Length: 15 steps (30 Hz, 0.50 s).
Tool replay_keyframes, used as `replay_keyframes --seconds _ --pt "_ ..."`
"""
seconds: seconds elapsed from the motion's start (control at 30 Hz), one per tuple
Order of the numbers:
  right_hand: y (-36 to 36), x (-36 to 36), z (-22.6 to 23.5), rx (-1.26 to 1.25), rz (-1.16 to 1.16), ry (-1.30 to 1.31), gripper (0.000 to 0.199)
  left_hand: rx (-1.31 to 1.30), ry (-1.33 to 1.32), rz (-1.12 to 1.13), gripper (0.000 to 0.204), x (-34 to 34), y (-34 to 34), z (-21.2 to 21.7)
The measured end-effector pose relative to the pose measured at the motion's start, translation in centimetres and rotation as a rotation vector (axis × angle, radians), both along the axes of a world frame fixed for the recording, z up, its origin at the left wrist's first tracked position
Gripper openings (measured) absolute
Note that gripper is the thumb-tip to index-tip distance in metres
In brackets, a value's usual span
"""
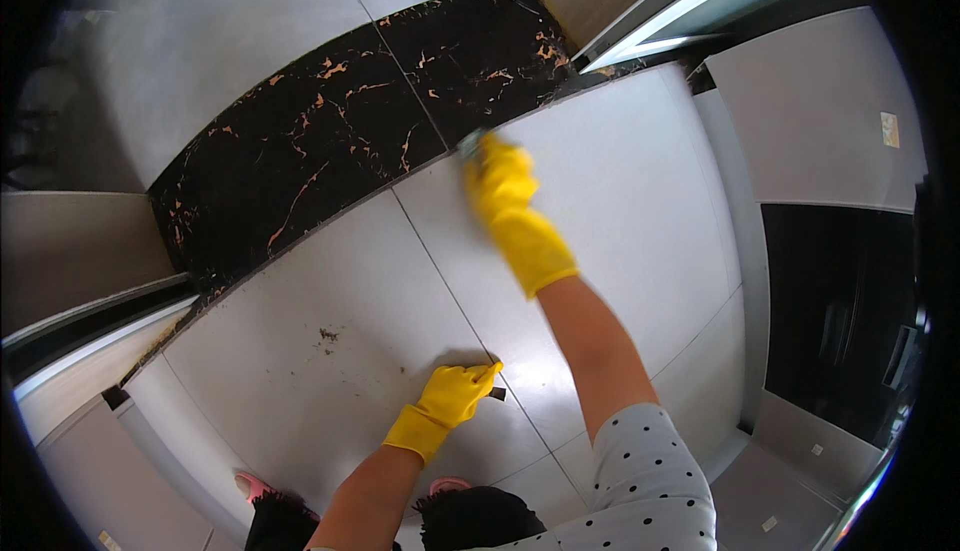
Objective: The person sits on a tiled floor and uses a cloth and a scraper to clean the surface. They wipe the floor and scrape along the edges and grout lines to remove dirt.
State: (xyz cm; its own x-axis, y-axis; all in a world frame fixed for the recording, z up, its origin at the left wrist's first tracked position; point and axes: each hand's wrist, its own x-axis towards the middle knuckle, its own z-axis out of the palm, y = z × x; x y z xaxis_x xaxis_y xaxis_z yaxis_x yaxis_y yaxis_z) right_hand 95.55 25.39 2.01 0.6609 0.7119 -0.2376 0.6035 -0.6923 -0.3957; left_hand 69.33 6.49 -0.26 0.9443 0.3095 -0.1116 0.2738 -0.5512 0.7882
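Both my hands wear yellow rubber gloves. My right hand (500, 179), blurred by motion, reaches far out over the pale floor tiles (620, 221). It is closed on a grey-green scrubbing pad (471, 144), pressed close to the edge of the black marble threshold (330, 121). My left hand (455, 394) is low over the floor, near a tile joint. Its fingers are closed round a small tool with a dark flat blade (497, 393), perhaps a scraper; the glove hides most of it. Dark crumbs of dirt (328, 336) lie on the tile beyond my left hand.
Grey cabinets (815, 111) and a black glossy appliance front (835, 321) line the right side. More cabinetry (120, 471) stands at the lower left. Door frames (690, 6) flank the threshold, with grey floor (230, 31) beyond. My feet in pink slippers (450, 486) are below.
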Motion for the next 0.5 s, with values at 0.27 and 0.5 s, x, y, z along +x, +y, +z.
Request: replay_keyframes --seconds 0.27,0.5 --pt "-2.2 -3.1 -0.2 0.272 0.001 -0.041 0.043 -0.007 -0.002 0.014 0.036 -0.2 0.0 -0.2" --pt "-3.5 -16.5 -2.0 0.308 0.445 0.331 0.046 0.09 -0.083 -0.031 0.035 -0.4 0.3 -0.8"
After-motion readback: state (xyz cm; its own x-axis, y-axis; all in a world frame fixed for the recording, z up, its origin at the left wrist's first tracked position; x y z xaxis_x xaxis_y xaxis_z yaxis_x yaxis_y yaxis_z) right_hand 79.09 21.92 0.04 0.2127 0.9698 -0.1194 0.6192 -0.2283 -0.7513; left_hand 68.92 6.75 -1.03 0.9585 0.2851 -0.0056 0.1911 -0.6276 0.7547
